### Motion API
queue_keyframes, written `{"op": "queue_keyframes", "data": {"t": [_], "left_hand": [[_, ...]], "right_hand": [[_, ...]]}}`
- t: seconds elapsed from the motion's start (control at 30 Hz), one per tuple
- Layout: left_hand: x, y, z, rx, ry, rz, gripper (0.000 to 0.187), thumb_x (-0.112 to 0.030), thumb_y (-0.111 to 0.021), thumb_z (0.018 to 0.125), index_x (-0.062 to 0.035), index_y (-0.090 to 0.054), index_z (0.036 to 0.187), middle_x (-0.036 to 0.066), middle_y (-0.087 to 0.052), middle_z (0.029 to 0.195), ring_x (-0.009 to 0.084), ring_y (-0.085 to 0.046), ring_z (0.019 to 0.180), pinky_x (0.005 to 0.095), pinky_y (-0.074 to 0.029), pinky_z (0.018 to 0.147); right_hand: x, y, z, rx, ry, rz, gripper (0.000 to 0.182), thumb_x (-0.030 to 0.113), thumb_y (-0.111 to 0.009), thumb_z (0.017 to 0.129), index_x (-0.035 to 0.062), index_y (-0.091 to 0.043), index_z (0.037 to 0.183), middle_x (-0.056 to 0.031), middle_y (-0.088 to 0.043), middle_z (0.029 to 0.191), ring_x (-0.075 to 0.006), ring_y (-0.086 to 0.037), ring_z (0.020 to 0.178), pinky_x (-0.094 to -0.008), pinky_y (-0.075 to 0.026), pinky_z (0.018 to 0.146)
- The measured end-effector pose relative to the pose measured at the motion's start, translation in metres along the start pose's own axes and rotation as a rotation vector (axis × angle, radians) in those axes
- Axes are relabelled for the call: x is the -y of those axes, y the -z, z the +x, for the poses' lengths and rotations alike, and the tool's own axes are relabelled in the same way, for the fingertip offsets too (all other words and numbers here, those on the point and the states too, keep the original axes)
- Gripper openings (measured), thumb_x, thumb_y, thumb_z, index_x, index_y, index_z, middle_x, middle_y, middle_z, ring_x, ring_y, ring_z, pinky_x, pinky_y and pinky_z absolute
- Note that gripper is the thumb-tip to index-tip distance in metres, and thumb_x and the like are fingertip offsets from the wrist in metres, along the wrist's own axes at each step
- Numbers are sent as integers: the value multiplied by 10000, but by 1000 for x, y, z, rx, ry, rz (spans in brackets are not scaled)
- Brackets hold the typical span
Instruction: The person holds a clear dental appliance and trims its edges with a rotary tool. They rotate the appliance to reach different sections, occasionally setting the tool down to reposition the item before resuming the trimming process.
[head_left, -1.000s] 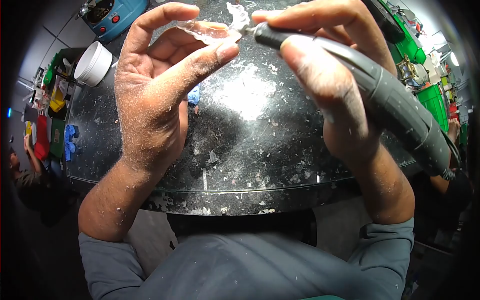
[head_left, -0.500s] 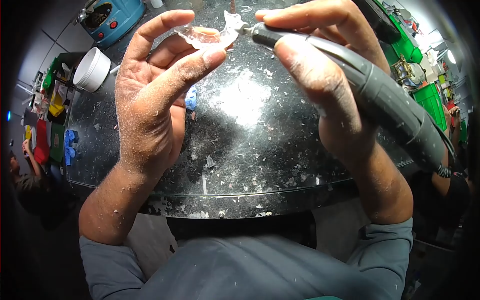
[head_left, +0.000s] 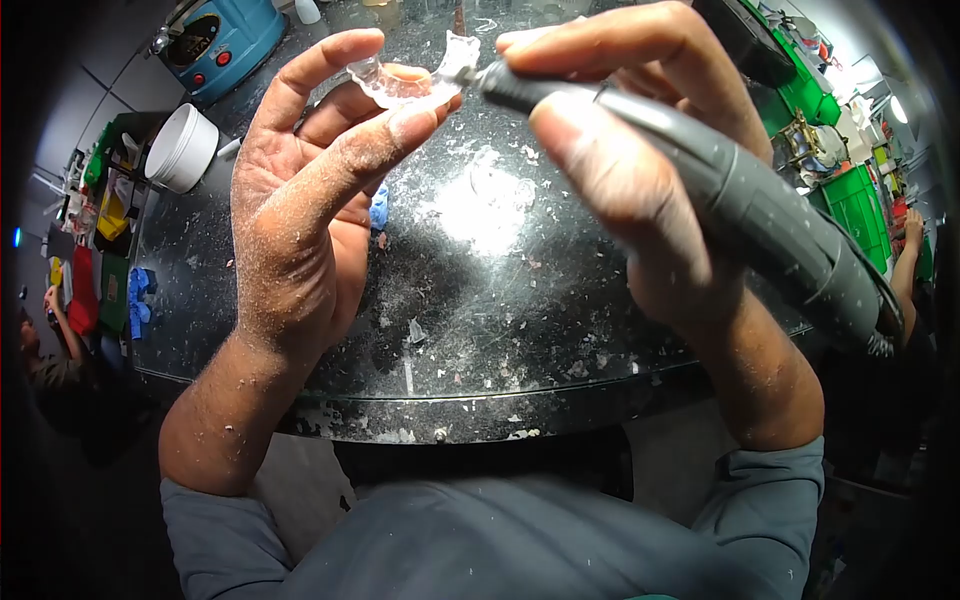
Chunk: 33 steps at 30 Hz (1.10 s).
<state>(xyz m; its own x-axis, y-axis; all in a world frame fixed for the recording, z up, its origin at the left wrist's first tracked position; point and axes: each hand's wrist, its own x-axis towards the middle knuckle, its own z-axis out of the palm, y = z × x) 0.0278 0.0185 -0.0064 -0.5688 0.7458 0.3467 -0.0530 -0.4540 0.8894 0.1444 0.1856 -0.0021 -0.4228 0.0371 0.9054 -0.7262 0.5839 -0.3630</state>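
Observation:
My left hand (head_left: pixel 310 170) pinches a clear, arch-shaped dental aligner (head_left: pixel 400 85) between thumb and fingers near the top of the view. White dust covers this hand and wrist. Wrapped around a dark grey rotary handpiece (head_left: pixel 740 175) is my right hand (head_left: pixel 630 150), thumb and forefinger close to its front end. The small bit (head_left: pixel 468 75) at the handpiece's tip is at the right arm of the aligner and seems to touch it. Part of the aligner's lower edge is hidden behind my left thumb.
A black worktop (head_left: pixel 480 330) strewn with white dust and scraps lies below my hands. At the left stand a white tub (head_left: pixel 182 148) and a blue machine (head_left: pixel 225 50). Green bins (head_left: pixel 855 215) line the right side. Other people are at both edges.
The handpiece has shifted left and slightly down, its bit moving lower along the aligner's right arm. The left hand keeps its hold on the aligner, which is tilted slightly differently.

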Motion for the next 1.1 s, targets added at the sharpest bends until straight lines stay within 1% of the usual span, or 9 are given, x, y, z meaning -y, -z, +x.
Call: {"op": "queue_keyframes", "data": {"t": [0.37, 0.43, 0.47, 0.57, 0.77, 0.83, 1.0, 1.07, 1.1], "left_hand": [[-3, -2, 1, 21, 31, -118, 576, -11, -569, 868, 110, -302, 1363, 204, -516, 1230, 219, -586, 1093, 313, -464, 1007], [-1, 8, 4, 107, 178, -358, 605, -16, -547, 890, 145, -236, 1384, 242, -461, 1272, 240, -585, 1083, 283, -482, 983], [-1, 8, 3, 43, 218, -391, 622, -19, -527, 907, 152, -187, 1399, 259, -453, 1265, 251, -587, 1067, 259, -494, 955], [3, 13, 5, 64, 312, -569, 612, -20, -520, 913, 151, -191, 1399, 260, -479, 1230, 250, -588, 1062, 255, -500, 939], [1, 1, 2, 82, 280, -407, 597, -55, -538, 901, 124, -253, 1393, 240, -522, 1233, 234, -588, 1115, 286, -485, 980], [-1, -4, 0, 109, 161, -124, 603, -52, -559, 875, 100, -287, 1392, 222, -525, 1245, 236, -589, 1126, 299, -477, 996], [-2, -35, -5, -165, 24, -3, 596, -37, -590, 842, 85, -334, 1366, 200, -519, 1263, 236, -581, 1144, 339, -464, 1023], [0, -6, 3, 119, 98, -221, 590, -37, -602, 838, 87, -344, 1354, 194, -516, 1267, 238, -579, 1144, 361, -460, 1032], [0, -5, 1, 118, 98, -221, 590, -37, -602, 838, 87, -344, 1354, 194, -516, 1267, 238, -579, 1144, 361, -460, 1032]], "right_hand": [[8, 1, 0, -4, -171, 20, 320, 135, -748, 771, 3, -608, 1027, -99, -631, 971, -162, -638, 895, -281, -515, 790], [11, 1, 2, -6, -249, 34, 318, 133, -744, 773, 2, -607, 1029, -101, -631, 973, -163, -638, 896, -282, -515, 791], [13, 1, 2, -1, -275, 39, 317, 132, -742, 774, 2, -606, 1030, -101, -631, 974, -163, -638, 897, -282, -515, 792], [15, -1, 0, 12, -313, 38, 315, 129, -735, 778, 1, -604, 1033, -104, -631, 977, -164, -638, 899, -283, -515, 794], [18, -4, -1, 13, -345, 31, 310, 124, -723, 784, -1, -600, 1039, -108, -632, 983, -165, -639, 904, -284, -515, 798], [17, -4, -1, 14, -345, 27, 308, 122, -718, 786, -1, -598, 1041, -109, -632, 985, -166, -639, 906, -284, -515, 800], [18, -5, -2, 15, -350, 21, 304, 117, -708, 791, -3, -594, 1046, -113, -633, 990, -167, -639, 910, -286, -515, 803], [19, -6, -2, 19, -347, 17, 302, 116, -704, 793, -4, -593, 1048, -114, -633, 992, -167, -639, 912, -286, -515, 805], [20, -5, -2, 19, -350, 14, 302, 115, -701, 794, -4, -592, 1049, -115, -633, 993, -168, -640, 912, -286, -515, 806]]}}
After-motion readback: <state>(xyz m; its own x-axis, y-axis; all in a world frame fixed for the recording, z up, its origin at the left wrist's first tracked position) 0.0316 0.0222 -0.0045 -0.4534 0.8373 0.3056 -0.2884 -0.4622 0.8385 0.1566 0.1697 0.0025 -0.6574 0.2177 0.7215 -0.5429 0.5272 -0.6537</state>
